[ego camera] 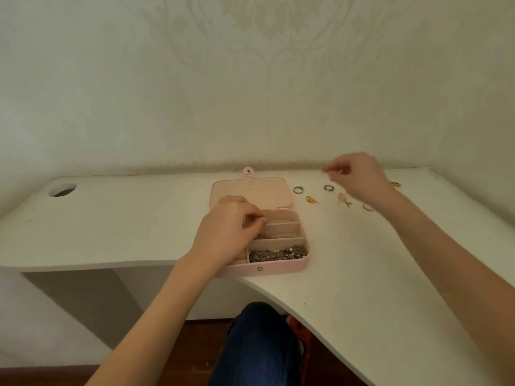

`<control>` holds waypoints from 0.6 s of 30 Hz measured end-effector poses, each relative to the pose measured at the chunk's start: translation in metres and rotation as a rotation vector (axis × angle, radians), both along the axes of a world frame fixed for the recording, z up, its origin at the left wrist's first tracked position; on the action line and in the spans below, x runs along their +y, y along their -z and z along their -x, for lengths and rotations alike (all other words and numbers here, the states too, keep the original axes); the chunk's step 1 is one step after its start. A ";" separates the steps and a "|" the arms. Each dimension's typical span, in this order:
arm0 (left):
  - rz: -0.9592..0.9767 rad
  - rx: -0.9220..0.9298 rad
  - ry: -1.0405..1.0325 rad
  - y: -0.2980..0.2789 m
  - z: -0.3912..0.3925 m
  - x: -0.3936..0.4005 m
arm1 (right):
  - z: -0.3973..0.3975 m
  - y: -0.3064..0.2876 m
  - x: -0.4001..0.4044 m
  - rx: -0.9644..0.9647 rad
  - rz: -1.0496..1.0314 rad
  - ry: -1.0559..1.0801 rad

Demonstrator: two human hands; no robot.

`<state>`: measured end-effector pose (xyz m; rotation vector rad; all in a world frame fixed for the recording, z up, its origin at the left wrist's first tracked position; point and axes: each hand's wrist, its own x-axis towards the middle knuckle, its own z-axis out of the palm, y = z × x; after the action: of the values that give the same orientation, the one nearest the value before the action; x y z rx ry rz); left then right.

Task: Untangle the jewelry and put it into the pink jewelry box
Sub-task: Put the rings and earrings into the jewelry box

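Note:
The pink jewelry box (281, 267) lies open on the white desk, its lid (250, 192) folded back. A tangle of chains (277, 254) fills the front right compartment. My left hand (225, 232) is over the box's left side, fingers curled and pinching a small piece of jewelry above a compartment. My right hand (355, 176) hovers above the desk to the right, fingertips pinching a small ring. Loose pieces lie under it: a silver ring (298, 190), a gold piece (311, 199), a dark ring (328, 188), a pink-gold piece (344, 199) and another ring (368, 207).
The white desk (139, 218) meets the wallpapered wall at the back. A round cable hole (62, 190) is at the far left. A small gold item (395, 184) lies behind my right wrist. My knee in blue jeans (259, 346) is under the curved front edge.

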<state>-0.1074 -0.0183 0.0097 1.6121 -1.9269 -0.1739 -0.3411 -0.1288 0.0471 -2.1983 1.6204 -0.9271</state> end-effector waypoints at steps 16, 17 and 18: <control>-0.064 -0.043 0.022 0.005 -0.001 -0.007 | 0.042 0.047 -0.089 0.453 -0.049 0.198; -0.068 -0.040 0.025 0.006 -0.002 -0.007 | 0.042 0.046 -0.090 0.458 -0.090 0.191; -0.073 -0.038 0.027 0.006 -0.002 -0.008 | 0.043 0.045 -0.091 0.459 -0.134 0.190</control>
<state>-0.1056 -0.0262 0.0039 1.6482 -1.9927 -0.2277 -0.3839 -0.2199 0.0019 -2.3067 2.0501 -0.3469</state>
